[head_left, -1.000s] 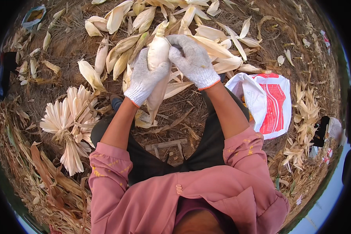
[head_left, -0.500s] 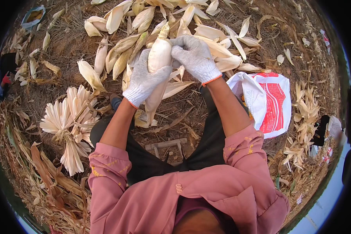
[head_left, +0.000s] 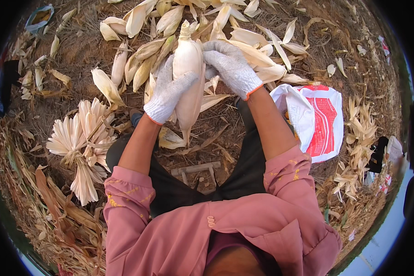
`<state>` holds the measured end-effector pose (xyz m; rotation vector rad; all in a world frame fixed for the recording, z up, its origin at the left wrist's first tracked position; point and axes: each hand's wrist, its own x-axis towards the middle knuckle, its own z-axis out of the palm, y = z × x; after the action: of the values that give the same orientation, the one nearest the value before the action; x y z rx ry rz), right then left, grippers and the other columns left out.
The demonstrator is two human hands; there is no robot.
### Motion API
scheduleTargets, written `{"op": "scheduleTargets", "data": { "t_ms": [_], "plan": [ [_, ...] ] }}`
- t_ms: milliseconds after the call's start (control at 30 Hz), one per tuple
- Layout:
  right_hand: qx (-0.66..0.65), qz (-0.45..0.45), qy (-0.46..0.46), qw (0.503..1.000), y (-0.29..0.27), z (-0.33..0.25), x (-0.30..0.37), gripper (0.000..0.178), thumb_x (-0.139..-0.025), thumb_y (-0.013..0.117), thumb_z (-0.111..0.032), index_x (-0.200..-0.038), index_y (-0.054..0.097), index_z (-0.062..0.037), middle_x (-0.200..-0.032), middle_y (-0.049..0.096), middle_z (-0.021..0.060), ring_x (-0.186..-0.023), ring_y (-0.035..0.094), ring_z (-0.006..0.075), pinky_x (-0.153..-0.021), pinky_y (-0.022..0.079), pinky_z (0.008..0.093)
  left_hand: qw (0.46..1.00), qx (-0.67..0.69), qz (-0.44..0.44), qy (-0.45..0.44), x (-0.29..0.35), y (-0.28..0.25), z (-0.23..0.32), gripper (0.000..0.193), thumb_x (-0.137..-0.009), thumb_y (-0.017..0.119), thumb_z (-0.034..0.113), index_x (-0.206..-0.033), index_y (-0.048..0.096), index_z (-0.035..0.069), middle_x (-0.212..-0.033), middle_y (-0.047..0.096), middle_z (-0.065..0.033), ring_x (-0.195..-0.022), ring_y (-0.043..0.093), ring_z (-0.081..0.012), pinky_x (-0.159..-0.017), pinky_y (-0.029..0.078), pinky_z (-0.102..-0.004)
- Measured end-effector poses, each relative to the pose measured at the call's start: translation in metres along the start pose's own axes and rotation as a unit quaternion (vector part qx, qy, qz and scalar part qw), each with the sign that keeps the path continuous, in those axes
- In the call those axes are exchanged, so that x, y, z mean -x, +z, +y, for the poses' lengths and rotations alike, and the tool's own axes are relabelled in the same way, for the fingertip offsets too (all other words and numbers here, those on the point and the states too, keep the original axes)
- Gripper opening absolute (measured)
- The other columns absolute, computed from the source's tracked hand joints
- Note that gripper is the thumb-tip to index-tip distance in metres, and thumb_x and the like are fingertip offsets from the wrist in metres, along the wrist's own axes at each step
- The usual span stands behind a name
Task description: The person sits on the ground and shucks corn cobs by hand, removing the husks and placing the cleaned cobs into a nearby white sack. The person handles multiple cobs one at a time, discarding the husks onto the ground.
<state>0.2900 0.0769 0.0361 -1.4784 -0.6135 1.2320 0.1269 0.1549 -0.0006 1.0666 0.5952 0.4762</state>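
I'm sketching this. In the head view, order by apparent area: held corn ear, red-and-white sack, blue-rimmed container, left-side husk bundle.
1. Red-and-white sack and husk bundle: too alike to rank
2. Held corn ear
3. Blue-rimmed container

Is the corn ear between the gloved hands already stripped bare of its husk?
No, pale husk covers all that shows of the corn ear in the left hand.

A corn ear (head_left: 188,60) is resting between the left hand (head_left: 168,92) and right hand (head_left: 232,69); husks (head_left: 249,37) are lying beyond both, husk bundles (head_left: 80,135) are sitting leftward, a sack (head_left: 324,124) rightward.
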Motion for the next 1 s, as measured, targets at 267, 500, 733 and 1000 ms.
{"op": "scheduleTargets", "data": {
  "t_ms": [267,500,733,1000],
  "plan": [
    [0.162,-0.051,-0.048,0.984,0.007,-0.001,0.0,0.062,-0.084,0.067,-0.031,-0.128,0.046,0.007,-0.117,0.059,0.0174,-0.107,0.059,0.0219,-0.092,0.047,0.0317,0.985,0.135,0.087,-0.068,-0.008,-0.01,0.005,0.055,-0.081,0.068,0.021,-0.128,0.046,0.003,-0.112,0.056,-0.0102,-0.096,0.058,-0.0193,-0.081,0.051,-0.0335],
    [0.194,-0.15,-0.008,0.969,0.028,0.011,0.014,0.077,-0.081,0.069,-0.032,-0.14,0.032,0.0013,-0.129,0.051,0.0189,-0.118,0.052,0.0254,-0.098,0.044,0.036,0.962,0.202,0.18,-0.035,-0.018,-0.016,0.011,0.043,-0.081,0.068,0.021,-0.116,0.05,0.003,-0.1,0.056,-0.01,-0.086,0.059,-0.0212,-0.071,0.054,-0.0367],
    [0.17,-0.173,-0.041,0.969,0.031,0.02,0.006,0.066,-0.08,0.061,-0.017,-0.138,0.035,0.0019,-0.124,0.055,0.018,-0.116,0.053,0.0232,-0.097,0.044,0.0358,0.961,0.16,0.225,0.021,-0.021,-0.019,0.006,0.044,-0.081,0.067,0.023,-0.116,0.049,0.004,-0.102,0.057,-0.0116,-0.087,0.06,-0.0234,-0.074,0.055,-0.0367],
    [0.012,-0.203,0.027,0.979,0.031,0.006,0.018,0.066,-0.083,0.059,-0.013,-0.141,0.032,0.0008,-0.133,0.048,0.0116,-0.122,0.047,0.0189,-0.102,0.038,0.0323,0.939,0.279,0.196,-0.038,-0.022,-0.028,0.004,0.053,-0.083,0.065,0.035,-0.123,0.046,0.006,-0.108,0.056,-0.0138,-0.094,0.059,-0.0281,-0.081,0.053,-0.044]
  ]
}}
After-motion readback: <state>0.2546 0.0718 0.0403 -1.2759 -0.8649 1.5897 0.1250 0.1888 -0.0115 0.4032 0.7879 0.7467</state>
